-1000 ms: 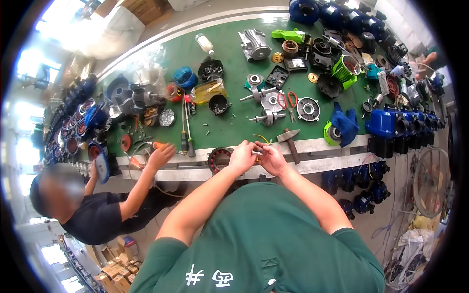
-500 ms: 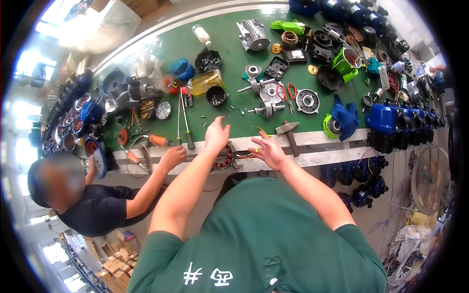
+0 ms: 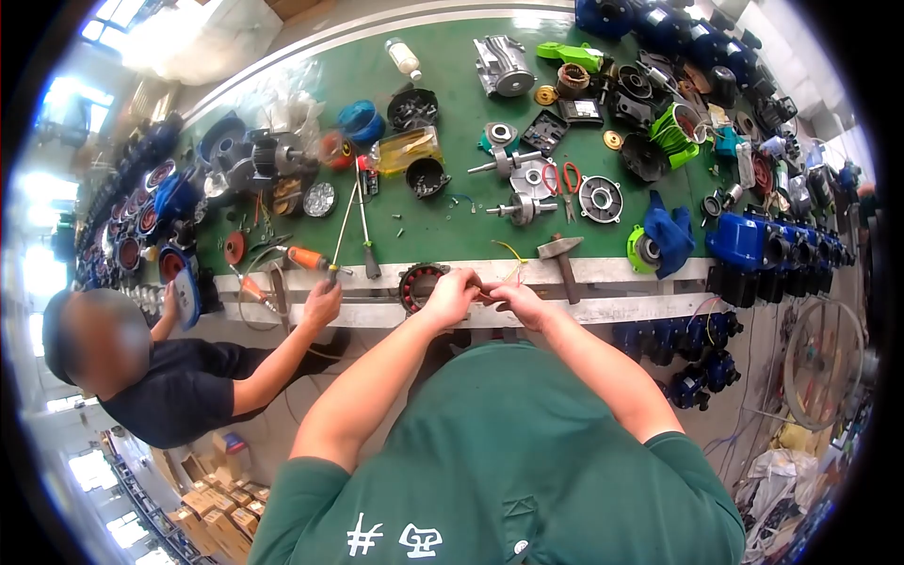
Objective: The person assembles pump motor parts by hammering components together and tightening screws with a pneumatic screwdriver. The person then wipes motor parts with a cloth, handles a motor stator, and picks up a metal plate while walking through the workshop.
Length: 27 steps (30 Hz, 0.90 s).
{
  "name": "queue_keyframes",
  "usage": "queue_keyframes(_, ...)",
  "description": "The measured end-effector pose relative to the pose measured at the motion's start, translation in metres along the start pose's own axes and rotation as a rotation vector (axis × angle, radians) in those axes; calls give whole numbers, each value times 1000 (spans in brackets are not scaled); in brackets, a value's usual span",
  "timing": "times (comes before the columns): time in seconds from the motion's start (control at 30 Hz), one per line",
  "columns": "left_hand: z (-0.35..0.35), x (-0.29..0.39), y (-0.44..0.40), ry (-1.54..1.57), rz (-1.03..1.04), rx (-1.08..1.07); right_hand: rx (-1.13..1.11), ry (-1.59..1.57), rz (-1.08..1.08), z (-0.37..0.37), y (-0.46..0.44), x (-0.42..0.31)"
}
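Close together at the near edge of the bench, both my hands are pinched on thin wires. My left hand (image 3: 452, 298) is beside a round black stator with red parts inside (image 3: 414, 286), and its fingertips are closed. My right hand (image 3: 517, 303) meets it from the right, with fingers closed on the wires too. A yellow-green wire (image 3: 509, 250) sticks up just beyond my fingers. To the right, a hammer (image 3: 565, 269) lies across the bench's pale edge. The wire ends between my fingertips are too small to make out.
At the left, a co-worker (image 3: 202, 377) holds a screwdriver and a blue part. Beyond my hands are red-handled scissors (image 3: 569, 186), a grey ring cover (image 3: 600, 199), a shaft with gear (image 3: 521, 208) and a black bowl (image 3: 427, 177). Blue motor housings (image 3: 739, 240) stand at the right.
My hands moved apart with fingers spread, my left reaching over the bench, and are now together again at the wires. The co-worker's hand has taken hold of a screwdriver.
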<state>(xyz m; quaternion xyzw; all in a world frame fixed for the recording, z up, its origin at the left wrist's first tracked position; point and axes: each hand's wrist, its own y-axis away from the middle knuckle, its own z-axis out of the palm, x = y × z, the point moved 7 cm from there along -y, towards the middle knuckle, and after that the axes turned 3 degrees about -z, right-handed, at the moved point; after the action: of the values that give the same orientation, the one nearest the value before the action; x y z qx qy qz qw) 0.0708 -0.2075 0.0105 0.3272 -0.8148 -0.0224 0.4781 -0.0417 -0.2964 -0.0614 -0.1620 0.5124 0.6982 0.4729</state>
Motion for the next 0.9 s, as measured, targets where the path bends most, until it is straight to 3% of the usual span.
queue_keyframes(0.17,-3,-9,11,71,-88,-31,-100,-75,-21,19,-7,5)
queue_keyframes(0.37,-1,-14,22,-179,-4,162,-40,61,-72,28,-14,8)
queue_keyframes(0.47,1,-13,25,-315,-75,211,-35,144,-130,32,-17,8)
queue_keyframes(0.57,-4,-8,24,-274,-318,19,-32,210,-156,32,-23,12)
queue_keyframes(0.67,-8,-8,24,-276,-252,125,-34,179,-150,32,-21,9)
queue_keyframes(0.77,4,-21,20,-282,-146,100,-33,202,-131,31,-21,10)
queue_keyframes(0.9,-7,-13,22,-247,-256,139,-13,238,-128,28,-23,15)
